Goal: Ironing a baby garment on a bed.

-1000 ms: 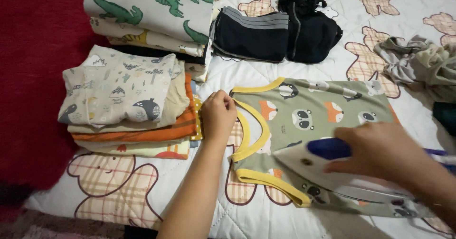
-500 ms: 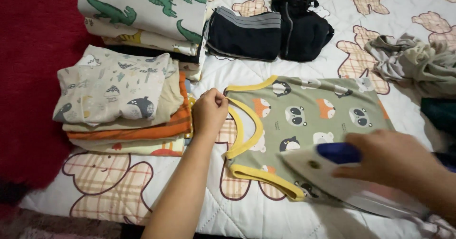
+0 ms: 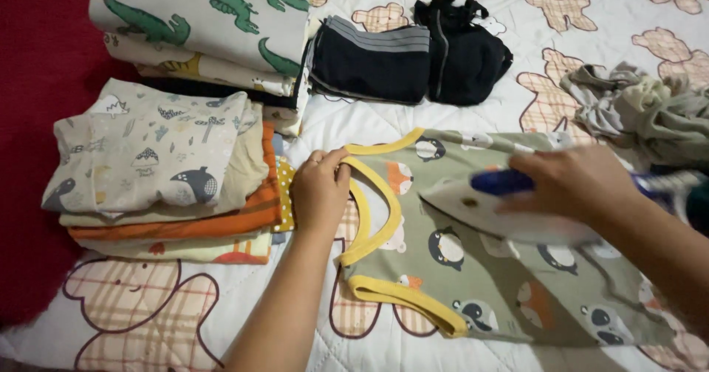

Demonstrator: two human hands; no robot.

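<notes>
- The left hand (image 3: 319, 189) pinches the yellow neck trim of the green animal-print shirt (image 3: 473, 268).
- The right hand (image 3: 572, 183) grips the iron (image 3: 502, 213), which rests on the shirt.
- The shirt lies flat on the bed (image 3: 148, 320), near its front edge.
- Folded clothes (image 3: 162, 169) are stacked just left.

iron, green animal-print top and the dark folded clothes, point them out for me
iron (image 3: 509, 220), head view, on its white body below the handle
green animal-print top (image 3: 487, 291), head view, on the bare front panel
dark folded clothes (image 3: 369, 65), head view, on the left bundle's top
</notes>
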